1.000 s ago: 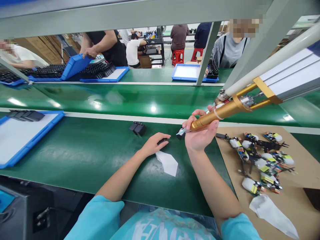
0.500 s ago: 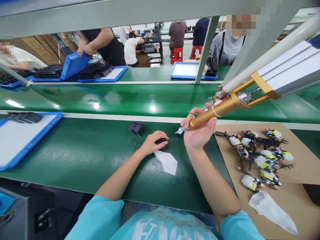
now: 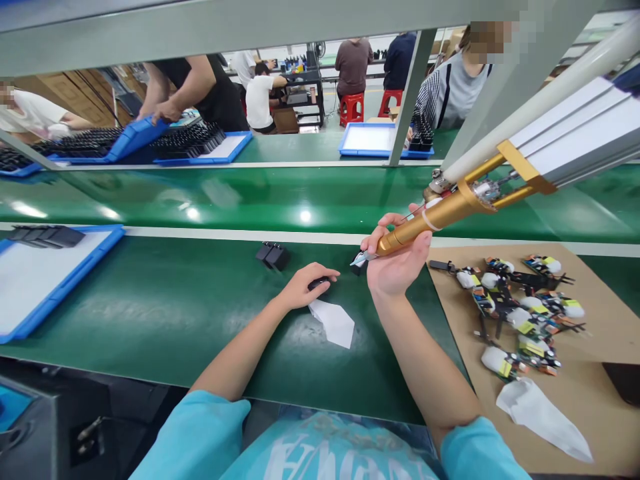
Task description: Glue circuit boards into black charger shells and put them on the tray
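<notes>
My left hand (image 3: 306,285) rests on the green bench with its fingers curled round a small black plastic part (image 3: 318,283). That part is mostly hidden under the fingers. My right hand (image 3: 397,260) is wrapped round a gold-coloured dispensing gun (image 3: 415,230), palm turned up. Its pale pointed tip (image 3: 361,259) slants down to the left, over another small black part (image 3: 357,268); whether they touch I cannot tell. Just below my left hand lies a folded white cloth or paper (image 3: 336,323). Two black housings (image 3: 273,255) stand beyond it to the left.
On the right, a cardboard sheet (image 3: 560,427) bears several wired circuit assemblies (image 3: 530,303) and a white cloth (image 3: 545,417). A blue-rimmed tray (image 3: 65,283) with black housings lies at left. A green conveyor (image 3: 240,197) runs behind the bench, with co-workers and trays beyond.
My left fingers have shifted slightly over the black part, with one fingertip reaching further right. My right hand and the dispensing gun stay nearly still. A co-worker across has lowered a blue tray.
</notes>
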The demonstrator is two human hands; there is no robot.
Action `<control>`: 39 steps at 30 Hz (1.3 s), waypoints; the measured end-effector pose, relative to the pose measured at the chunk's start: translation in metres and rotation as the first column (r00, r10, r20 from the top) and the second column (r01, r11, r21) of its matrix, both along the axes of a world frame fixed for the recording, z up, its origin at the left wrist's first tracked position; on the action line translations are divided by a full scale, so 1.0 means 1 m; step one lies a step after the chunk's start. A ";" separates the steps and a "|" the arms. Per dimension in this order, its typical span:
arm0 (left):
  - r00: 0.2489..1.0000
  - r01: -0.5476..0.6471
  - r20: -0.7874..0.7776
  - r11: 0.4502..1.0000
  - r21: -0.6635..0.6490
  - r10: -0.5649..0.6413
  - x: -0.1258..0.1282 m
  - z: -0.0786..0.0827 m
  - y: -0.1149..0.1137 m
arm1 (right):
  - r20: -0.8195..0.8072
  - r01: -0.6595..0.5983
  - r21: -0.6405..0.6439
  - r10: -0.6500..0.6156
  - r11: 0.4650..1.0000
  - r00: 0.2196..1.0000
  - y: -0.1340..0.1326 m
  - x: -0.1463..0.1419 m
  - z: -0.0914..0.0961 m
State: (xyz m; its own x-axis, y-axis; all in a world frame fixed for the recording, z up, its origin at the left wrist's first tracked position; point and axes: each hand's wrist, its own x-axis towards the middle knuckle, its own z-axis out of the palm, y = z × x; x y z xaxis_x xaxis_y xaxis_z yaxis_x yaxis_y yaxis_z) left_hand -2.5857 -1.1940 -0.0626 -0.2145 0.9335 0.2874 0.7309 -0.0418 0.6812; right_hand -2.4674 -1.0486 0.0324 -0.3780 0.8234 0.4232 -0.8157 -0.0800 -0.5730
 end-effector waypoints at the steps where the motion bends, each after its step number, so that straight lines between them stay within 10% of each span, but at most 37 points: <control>1: 0.999 0.012 -0.050 0.999 -0.045 -0.014 0.000 0.002 -0.001 | 0.005 0.002 -0.001 -0.002 1.000 1.000 0.000 0.000 0.000; 12: 0.933 -0.070 -0.361 0.970 -0.233 -0.019 0.005 -0.001 -0.002 | 0.039 0.022 0.003 -0.022 1.000 0.999 0.000 0.001 0.002; 16: 0.872 -0.263 -0.455 0.957 -0.124 0.181 0.001 -0.007 -0.002 | 0.052 0.030 -0.019 -0.029 0.999 0.998 0.000 0.001 0.003; 20: 0.629 -0.623 -0.561 0.780 0.049 0.538 -0.007 -0.009 0.000 | 0.035 0.029 -0.029 -0.028 0.999 0.999 0.000 0.001 0.004; 26: 0.402 -0.822 -0.606 0.562 0.092 0.687 -0.020 -0.004 -0.003 | 0.032 0.021 -0.030 -0.020 0.999 0.999 -0.001 0.002 0.004; 31: 0.482 -0.867 -0.457 0.480 -0.130 0.747 -0.040 -0.003 -0.023 | 0.042 0.027 -0.035 -0.025 0.999 0.999 -0.002 0.003 0.005; 39: 0.586 -0.809 -0.002 0.585 -0.065 0.810 -0.059 -0.002 -0.030 | 0.050 0.039 -0.021 -0.038 0.999 0.998 -0.001 0.002 0.003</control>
State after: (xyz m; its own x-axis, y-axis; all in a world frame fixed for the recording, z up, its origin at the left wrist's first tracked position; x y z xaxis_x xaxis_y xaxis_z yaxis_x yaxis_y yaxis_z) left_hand -2.6444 -1.2235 -0.0643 -0.8953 0.3835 0.2264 0.4270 0.5946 0.6813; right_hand -2.4653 -1.0493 0.0355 -0.3658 0.8468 0.3863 -0.7888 -0.0618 -0.6116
